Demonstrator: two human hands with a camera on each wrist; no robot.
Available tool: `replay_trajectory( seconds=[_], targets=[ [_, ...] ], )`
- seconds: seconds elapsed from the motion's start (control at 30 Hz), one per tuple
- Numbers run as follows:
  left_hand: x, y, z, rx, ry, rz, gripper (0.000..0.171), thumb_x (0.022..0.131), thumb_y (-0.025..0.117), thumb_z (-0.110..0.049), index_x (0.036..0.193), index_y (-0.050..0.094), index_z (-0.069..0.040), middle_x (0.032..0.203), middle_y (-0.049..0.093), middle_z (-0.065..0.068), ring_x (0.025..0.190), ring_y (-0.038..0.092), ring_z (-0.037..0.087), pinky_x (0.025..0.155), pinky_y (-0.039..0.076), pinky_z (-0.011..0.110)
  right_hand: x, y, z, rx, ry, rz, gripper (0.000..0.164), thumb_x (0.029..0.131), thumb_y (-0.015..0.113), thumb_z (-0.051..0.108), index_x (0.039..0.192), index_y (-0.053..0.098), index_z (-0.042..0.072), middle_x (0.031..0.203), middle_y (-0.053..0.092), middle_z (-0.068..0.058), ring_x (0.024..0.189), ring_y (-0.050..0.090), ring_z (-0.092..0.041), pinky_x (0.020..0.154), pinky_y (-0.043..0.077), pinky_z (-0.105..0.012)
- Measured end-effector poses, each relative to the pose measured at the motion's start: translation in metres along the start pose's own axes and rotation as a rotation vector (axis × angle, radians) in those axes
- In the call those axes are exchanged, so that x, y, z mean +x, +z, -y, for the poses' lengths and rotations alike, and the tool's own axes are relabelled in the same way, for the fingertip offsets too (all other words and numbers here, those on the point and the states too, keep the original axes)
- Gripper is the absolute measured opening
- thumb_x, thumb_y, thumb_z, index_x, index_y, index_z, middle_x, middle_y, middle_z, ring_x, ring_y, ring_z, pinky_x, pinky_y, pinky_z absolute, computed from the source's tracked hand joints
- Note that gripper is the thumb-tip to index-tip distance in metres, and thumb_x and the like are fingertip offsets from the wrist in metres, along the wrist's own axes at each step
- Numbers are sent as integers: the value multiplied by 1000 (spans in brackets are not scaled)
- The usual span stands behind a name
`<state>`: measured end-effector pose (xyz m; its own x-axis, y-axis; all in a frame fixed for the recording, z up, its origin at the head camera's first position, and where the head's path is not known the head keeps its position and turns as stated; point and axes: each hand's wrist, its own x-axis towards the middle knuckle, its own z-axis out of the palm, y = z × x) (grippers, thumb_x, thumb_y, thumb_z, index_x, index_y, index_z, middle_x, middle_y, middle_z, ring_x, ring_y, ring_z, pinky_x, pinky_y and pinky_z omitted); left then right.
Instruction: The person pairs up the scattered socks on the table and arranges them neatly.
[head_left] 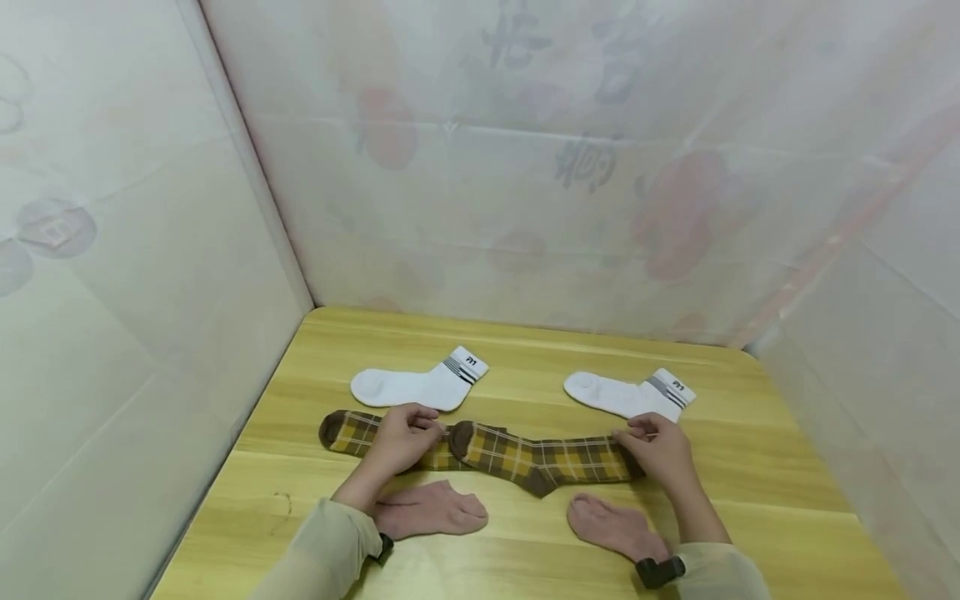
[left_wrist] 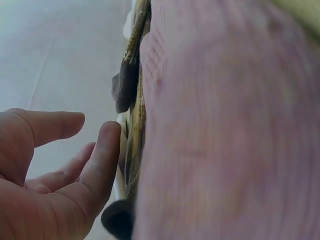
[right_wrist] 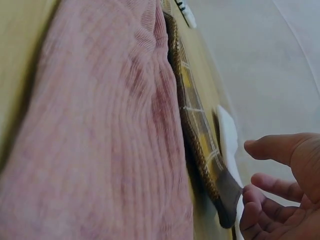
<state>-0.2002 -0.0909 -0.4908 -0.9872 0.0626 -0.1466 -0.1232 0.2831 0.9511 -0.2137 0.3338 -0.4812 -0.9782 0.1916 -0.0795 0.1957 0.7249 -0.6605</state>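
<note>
Two brown-and-yellow plaid socks lie across the table's middle; the right plaid sock (head_left: 510, 454) has its toe over the left plaid sock (head_left: 435, 458). Above the left one is my left hand (head_left: 405, 437), a gap showing between thumb and forefinger in the left wrist view, with a fingertip (left_wrist: 111, 135) close against the fabric. At the dark right end of the other plaid sock is my right hand (head_left: 663, 450). Its thumb (right_wrist: 265, 147) stands apart from the bent fingers, which are beside the sock's dark end (right_wrist: 229, 197); contact there is hard to tell.
Behind lie a left white sock (head_left: 408, 389) and a right white sock (head_left: 607, 394). Nearer me are a left pink sock (head_left: 435, 510) and a right pink sock (head_left: 611, 525), partly under the forearms. Pale sheet walls (head_left: 525, 208) enclose the wooden table (head_left: 525, 567).
</note>
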Motion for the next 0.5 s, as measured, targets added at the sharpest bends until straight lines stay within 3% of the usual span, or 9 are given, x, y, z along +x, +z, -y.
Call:
replay_trajectory(
  seconds=[0.17,0.5],
  targets=[
    [-2,-6,1,-7,7,-15,26,98,76,-12,117,73,6,101,75,13,85,74,18,76,62,35,1,3,1,-20,-8,-12,42,94,82,34,114,71,0,102,74,-15,86,64,-12,69,51,-24],
    [-3,-20,3,-6,10,-39,26,98,74,-9,118,72,7,100,74,15,83,74,20,75,62,36,4,7,8,-8,-54,16,44,96,80,38,115,70,0,104,73,-14,88,65,-15,71,53,-26]
  ],
)
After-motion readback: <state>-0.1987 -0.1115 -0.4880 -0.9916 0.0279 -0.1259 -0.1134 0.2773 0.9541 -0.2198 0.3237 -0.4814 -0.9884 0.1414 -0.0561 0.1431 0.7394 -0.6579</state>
